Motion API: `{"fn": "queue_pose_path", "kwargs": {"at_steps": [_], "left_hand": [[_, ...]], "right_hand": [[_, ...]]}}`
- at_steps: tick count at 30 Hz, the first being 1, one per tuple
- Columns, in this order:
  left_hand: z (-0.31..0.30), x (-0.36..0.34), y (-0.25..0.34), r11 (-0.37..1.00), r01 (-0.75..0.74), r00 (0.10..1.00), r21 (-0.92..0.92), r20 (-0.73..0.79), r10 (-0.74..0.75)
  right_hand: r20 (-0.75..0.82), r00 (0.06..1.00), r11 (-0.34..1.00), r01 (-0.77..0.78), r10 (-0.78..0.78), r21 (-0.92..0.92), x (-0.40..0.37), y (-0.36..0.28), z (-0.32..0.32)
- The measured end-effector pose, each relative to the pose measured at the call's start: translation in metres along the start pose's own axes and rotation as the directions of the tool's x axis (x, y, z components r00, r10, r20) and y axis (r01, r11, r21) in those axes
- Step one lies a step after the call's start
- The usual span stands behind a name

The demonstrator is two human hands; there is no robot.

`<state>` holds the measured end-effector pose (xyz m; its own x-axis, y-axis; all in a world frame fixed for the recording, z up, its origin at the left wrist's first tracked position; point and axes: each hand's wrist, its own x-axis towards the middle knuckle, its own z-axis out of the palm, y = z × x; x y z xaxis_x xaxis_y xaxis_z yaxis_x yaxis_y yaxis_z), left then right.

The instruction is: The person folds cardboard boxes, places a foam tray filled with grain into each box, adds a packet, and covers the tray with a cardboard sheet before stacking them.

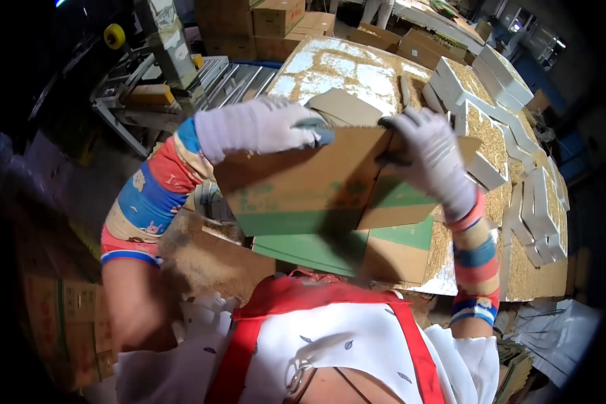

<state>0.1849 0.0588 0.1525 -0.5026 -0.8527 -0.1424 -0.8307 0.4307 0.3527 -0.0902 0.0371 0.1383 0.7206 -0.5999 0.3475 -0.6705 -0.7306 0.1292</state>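
Note:
A brown cardboard carton [296, 188] with green print and a green band stands tilted up in front of me, its upper edge toward the table. My left hand [273, 126], in a pale glove with grey fingertips, is closed on that edge at the left. On the right, my right hand [432, 151], in a similar glove with dark fingertips, grips the carton's upper edge near a fold. Below it spreads more green and brown cardboard [316, 250], close to my body. A tan cardboard flap [347, 108] shows just behind the upper edge.
The table [337, 64] is strewn with straw-like bits. White blocks or trays [461, 84] stand along its right side. At the left is a roller conveyor [225, 81] beside a metal post [168, 47]. Stacked cartons [276, 17] rise at the back; a person [378, 10] stands beyond.

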Motion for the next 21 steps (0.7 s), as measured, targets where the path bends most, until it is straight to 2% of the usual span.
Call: {"fn": "queue_pose_path", "kwargs": {"at_steps": [1, 2, 5, 7, 8, 9, 10, 12, 14, 15, 16, 17, 18, 19, 20, 21], "left_hand": [[0.0, 0.006, -0.003, 0.983, -0.048, 0.998, -0.178, 0.022, 0.053], [0.004, 0.014, -0.01, 0.932, -0.089, 0.994, -0.351, 0.03, 0.107], [0.021, 0.054, -0.053, 0.848, -0.026, 0.93, -0.53, 0.299, 0.215], [0.025, 0.038, -0.059, 0.487, -0.052, 0.934, -0.872, 0.13, 0.333], [0.018, 0.049, -0.035, 0.683, -0.175, 0.957, -0.709, 0.041, 0.288], [0.017, 0.065, -0.042, 0.931, -0.227, 0.961, -0.287, 0.091, 0.262], [0.011, 0.049, -0.013, 0.934, 0.036, 0.998, -0.356, -0.032, -0.05], [0.024, 0.054, -0.017, 0.942, -0.318, 0.944, -0.104, -0.132, 0.304], [0.029, 0.047, -0.02, 0.865, -0.501, 0.864, 0.007, -0.05, 0.501], [0.03, 0.048, -0.03, 0.812, -0.582, 0.797, 0.036, -0.174, 0.579], [0.002, 0.026, -0.011, 0.896, -0.39, 0.917, -0.213, -0.179, 0.356], [-0.027, 0.005, 0.008, 0.869, -0.18, 0.979, -0.46, -0.173, 0.111], [-0.009, 0.02, -0.009, 0.868, -0.291, 0.92, -0.402, -0.366, 0.139], [0.012, 0.033, -0.027, 0.865, -0.382, 0.827, -0.325, -0.538, 0.164], [0.031, 0.035, -0.035, 0.858, -0.454, 0.709, -0.239, -0.68, 0.185], [0.045, 0.03, -0.033, 0.87, -0.409, 0.831, -0.275, -0.506, 0.231]], "right_hand": [[-0.052, 0.998, 1.0, -0.025, 0.026, 0.004, -0.007, -0.013, 0.008], [-0.189, 0.98, 0.998, -0.056, 0.056, 0.006, -0.014, -0.026, 0.011], [-0.289, 0.942, 0.979, -0.193, 0.169, -0.059, -0.034, -0.053, 0.014], [-0.306, 0.936, 0.972, -0.213, 0.175, -0.094, -0.052, -0.059, 0.014], [-0.312, 0.934, 0.974, -0.209, 0.172, -0.088, -0.061, -0.059, 0.015], [-0.329, 0.934, 0.983, -0.172, 0.142, -0.064, -0.069, -0.059, 0.011], [-0.341, 0.933, 0.989, -0.141, 0.116, -0.049, -0.077, -0.059, 0.005], [-0.251, 0.964, 0.989, -0.059, 0.092, 0.137, -0.091, -0.062, -0.003], [-0.184, 0.983, 0.972, 0.042, 0.002, 0.232, -0.095, -0.046, -0.024], [-0.156, 0.987, 0.954, 0.013, 0.035, 0.3, -0.102, -0.03, -0.042], [-0.12, 0.99, 0.93, -0.02, 0.068, 0.367, -0.108, -0.018, -0.062], [-0.147, 0.933, 0.678, -0.124, 0.328, 0.725, -0.113, -0.034, -0.079], [-0.053, 0.833, 0.286, -0.129, 0.551, 0.95, -0.113, -0.05, -0.089], [0.068, 0.931, 0.245, -0.164, 0.358, 0.955, -0.104, -0.046, -0.082], [0.192, 0.971, 0.208, -0.22, 0.144, 0.953, -0.093, -0.04, -0.064], [0.304, 0.95, 0.178, -0.289, -0.066, 0.941, -0.085, -0.036, -0.04]]}}
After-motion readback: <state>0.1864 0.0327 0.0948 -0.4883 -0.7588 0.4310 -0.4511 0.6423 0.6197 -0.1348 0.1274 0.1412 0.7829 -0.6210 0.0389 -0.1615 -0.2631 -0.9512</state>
